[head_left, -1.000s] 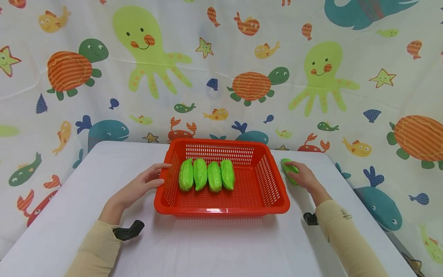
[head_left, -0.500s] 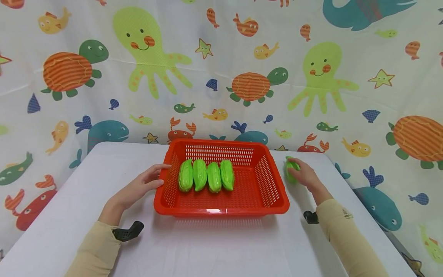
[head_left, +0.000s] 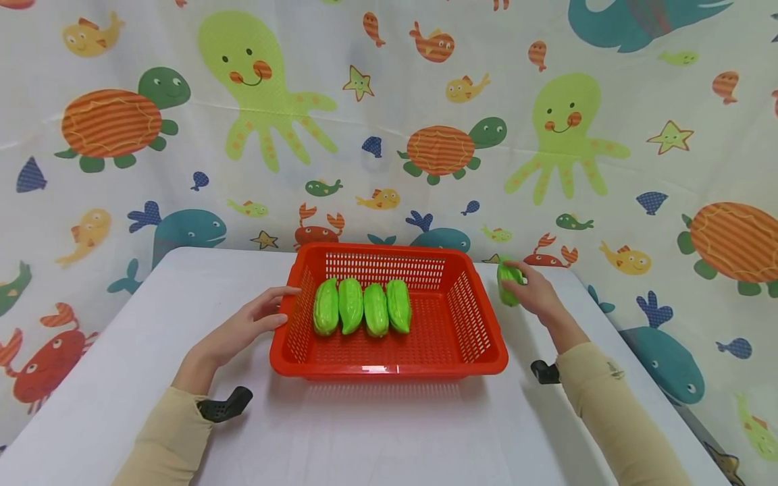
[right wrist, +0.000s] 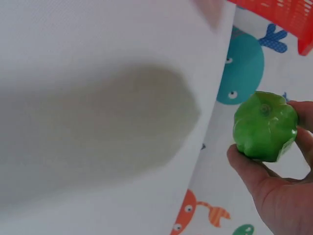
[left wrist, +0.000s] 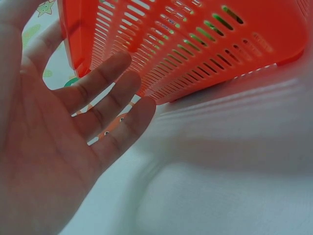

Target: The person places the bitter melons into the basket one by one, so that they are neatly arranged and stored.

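Observation:
A red plastic basket (head_left: 398,370) with slotted walls stands on the white table. Several ribbed green gourds (head_left: 375,310) lie side by side in its left half. My left hand (head_left: 243,327) touches the basket's left side, and the left wrist view shows its fingers (left wrist: 105,105) spread and nearly straight against the slotted wall. To the right of the basket, my right hand (head_left: 537,293) pinches another green gourd (head_left: 509,283) between thumb and fingers. In the right wrist view this gourd (right wrist: 264,126) is held above the table, its lobed end toward the camera.
The white table (head_left: 389,432) reaches back to a curtain (head_left: 377,101) printed with sea animals. The right half of the basket's floor (head_left: 434,331) shows bare red mesh. A dark camera (head_left: 226,405) is strapped at the left wrist, another (head_left: 545,372) at the right.
My right hand has closed its grip on the gourd beside the basket and raised it off the table, more upright than before. The left hand and the basket have stayed in place.

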Motion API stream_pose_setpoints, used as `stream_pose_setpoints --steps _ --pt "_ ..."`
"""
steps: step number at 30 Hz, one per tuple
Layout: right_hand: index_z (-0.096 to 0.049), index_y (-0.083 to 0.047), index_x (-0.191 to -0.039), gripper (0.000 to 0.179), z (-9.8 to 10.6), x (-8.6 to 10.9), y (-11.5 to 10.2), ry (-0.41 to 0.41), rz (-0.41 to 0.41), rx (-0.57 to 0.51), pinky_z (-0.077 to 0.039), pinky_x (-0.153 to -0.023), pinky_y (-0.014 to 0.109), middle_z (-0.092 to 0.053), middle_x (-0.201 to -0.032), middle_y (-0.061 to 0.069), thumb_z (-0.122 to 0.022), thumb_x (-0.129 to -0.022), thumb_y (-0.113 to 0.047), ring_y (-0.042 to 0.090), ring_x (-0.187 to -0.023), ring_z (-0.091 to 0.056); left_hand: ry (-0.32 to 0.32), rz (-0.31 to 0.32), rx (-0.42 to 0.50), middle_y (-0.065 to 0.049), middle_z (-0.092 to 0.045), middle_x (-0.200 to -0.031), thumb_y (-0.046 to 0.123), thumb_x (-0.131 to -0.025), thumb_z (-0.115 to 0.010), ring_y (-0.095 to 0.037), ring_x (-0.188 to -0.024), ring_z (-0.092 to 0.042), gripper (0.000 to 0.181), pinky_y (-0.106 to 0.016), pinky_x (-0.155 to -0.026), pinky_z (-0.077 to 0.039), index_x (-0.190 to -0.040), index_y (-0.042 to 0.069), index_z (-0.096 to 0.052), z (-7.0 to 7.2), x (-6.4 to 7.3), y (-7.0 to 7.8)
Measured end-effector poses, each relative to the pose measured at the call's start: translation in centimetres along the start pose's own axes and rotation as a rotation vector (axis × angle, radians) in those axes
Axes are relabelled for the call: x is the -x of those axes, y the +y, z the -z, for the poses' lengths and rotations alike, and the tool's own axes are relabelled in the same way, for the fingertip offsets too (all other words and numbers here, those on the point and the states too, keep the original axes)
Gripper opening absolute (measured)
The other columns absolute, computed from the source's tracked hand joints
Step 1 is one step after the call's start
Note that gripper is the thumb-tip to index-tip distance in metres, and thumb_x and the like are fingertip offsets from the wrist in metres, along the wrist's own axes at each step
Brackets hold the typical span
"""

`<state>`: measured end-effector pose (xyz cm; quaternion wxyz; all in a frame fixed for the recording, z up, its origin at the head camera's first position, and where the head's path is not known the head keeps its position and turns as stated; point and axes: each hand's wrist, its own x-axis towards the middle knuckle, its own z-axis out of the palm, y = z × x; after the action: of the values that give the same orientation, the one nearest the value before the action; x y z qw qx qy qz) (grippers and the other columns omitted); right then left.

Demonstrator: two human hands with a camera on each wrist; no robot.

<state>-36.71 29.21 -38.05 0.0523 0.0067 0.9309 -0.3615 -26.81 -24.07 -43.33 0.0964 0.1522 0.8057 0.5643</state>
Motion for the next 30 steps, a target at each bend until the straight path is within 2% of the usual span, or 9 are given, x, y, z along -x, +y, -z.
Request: stream_pose_setpoints --steps 7,17,23,30 --pt "-0.033 -0.015 -0.152 0.062 -0.1 0.7 -2.4 0.029 0.09 -0.009 -0.047 -0.095 0.055 -0.042 -0.142 0.023 -0.057 -0.098 -0.033 0.042 -0.122 -0.045 0.0 0.006 0.003 -0.019 -0.035 -0.15 0.034 -0.098 -0.055 -0.042 -0.136 -0.032 0.053 -0.064 -0.1 -0.039 -0.147 0.023 -0.037 0.1 0.0 0.1" --pt "-0.034 -0.019 -0.152 0.062 0.5 1.8 -6.0 0.027 0.177 -0.063 -0.05 -0.093 0.054 -0.041 -0.143 0.02 -0.061 -0.097 -0.031 0.041 -0.118 -0.049 0.0 -0.005 0.0 -0.019 -0.036 -0.149 0.033 -0.099 -0.055 -0.042 -0.135 -0.034 0.053 -0.064 -0.099 -0.04 -0.147 0.023 -0.037 0.0 0.0 0.0" --pt "-0.036 -0.019 -0.15 0.06 0.3 2.7 -8.2 0.015 0.221 -0.07 -0.052 -0.091 0.052 -0.041 -0.145 0.018 -0.062 -0.097 -0.031 0.042 -0.12 -0.051 0.002 -0.003 -0.002 -0.019 -0.036 -0.149 0.034 -0.098 -0.055 -0.042 -0.135 -0.034 0.053 -0.064 -0.099 -0.04 -0.147 0.023 -0.037 0.0 0.0 0.0" --pt "-0.04 -0.021 -0.148 0.057 0.0 3.4 -10.2 -0.01 0.243 -0.048 -0.053 -0.09 0.049 -0.046 -0.137 0.017 -0.062 -0.097 -0.03 0.04 -0.119 -0.053 0.002 0.002 -0.002 -0.019 -0.035 -0.15 0.034 -0.098 -0.055 -0.042 -0.136 -0.033 0.053 -0.065 -0.1 -0.039 -0.147 0.023 -0.037 0.0 0.1 0.1"
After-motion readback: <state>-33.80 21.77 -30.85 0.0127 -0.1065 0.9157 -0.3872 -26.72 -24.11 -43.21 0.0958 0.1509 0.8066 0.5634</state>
